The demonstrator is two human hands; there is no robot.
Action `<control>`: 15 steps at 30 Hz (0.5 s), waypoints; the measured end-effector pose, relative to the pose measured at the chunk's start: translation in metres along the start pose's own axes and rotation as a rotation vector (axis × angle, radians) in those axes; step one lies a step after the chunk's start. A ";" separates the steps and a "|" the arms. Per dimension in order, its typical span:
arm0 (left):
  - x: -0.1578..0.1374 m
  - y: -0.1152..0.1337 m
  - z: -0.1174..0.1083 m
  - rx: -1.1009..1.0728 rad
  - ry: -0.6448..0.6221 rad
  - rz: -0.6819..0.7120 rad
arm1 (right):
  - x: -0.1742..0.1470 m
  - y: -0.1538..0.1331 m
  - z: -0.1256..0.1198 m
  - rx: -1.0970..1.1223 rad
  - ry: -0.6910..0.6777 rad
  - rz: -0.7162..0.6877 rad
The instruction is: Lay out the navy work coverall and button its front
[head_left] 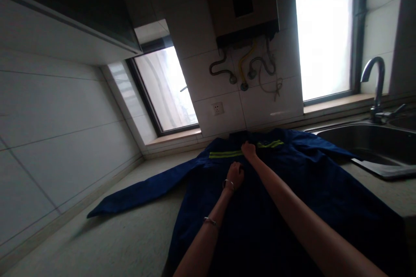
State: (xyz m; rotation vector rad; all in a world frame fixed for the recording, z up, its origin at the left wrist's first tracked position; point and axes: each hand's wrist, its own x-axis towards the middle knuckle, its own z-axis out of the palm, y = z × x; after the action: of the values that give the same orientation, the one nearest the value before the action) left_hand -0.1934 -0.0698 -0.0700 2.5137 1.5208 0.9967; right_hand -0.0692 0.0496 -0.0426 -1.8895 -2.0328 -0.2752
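Dark-blue work jacket with yellow-green reflective stripe [279,190] spread flat across pale stone countertop [107,242], centre and lower right of frame, collar toward tiled wall, one sleeve stretched out to lower left. Left hand [234,175], bracelet at wrist, curled down onto cloth mid-chest, fingers bunched and seemingly pinching fabric. Right hand [248,149] further up, centre frame, just by stripe, fingers closed on cloth near collar; exact grip too dark to tell. Looks like smoothing or fastening along front opening, early in laying-out stage. Next move probably calls for keeping both plackets lined up, cloth taut, no creasing. Steel sink [373,147] and curved tap [375,82] at right edge, jacket hem just beside sink rim
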 end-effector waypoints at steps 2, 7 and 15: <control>0.000 -0.002 0.002 -0.014 0.021 0.010 | -0.002 0.004 0.000 0.019 -0.014 -0.003; 0.001 -0.003 0.004 -0.039 0.038 0.004 | -0.012 0.011 -0.002 0.053 0.021 0.018; 0.001 -0.003 0.004 -0.028 0.041 0.007 | -0.015 0.012 -0.005 0.104 0.021 0.061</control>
State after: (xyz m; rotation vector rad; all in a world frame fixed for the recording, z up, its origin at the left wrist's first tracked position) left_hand -0.1935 -0.0659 -0.0735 2.4967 1.4993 1.0688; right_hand -0.0557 0.0354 -0.0446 -1.8732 -1.9332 -0.1698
